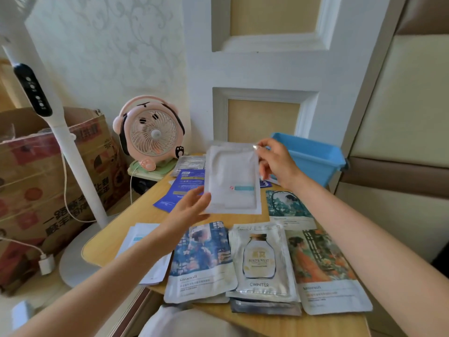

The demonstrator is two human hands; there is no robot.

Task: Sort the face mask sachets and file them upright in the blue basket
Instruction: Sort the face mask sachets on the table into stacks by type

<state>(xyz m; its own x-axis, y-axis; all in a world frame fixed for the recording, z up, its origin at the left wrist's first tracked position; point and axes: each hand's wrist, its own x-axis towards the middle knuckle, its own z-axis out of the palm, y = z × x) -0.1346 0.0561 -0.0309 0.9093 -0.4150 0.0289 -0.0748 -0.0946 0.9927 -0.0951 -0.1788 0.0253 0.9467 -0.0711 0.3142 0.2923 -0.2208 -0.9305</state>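
Close by, the silver CWINTER sachet (263,261) lies flat on the wooden table (119,227). Past it the white sachet (233,181) is up in the air: the left hand (192,206) touches its bottom corner with straight fingers (200,193), and the right hand (274,164) pinches its top corner. The blue basket (313,156) sits behind, far right.

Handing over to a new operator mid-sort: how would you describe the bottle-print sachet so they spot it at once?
Find the wooden table, then its near edge, where sachets lie flat in a row. The bottle-print sachet tops a small stack between the blue portrait sachet and the orange portrait sachet. Unlike them, it is silvery, with a bottle marked BIRD'S NEST above the word CWINTER.
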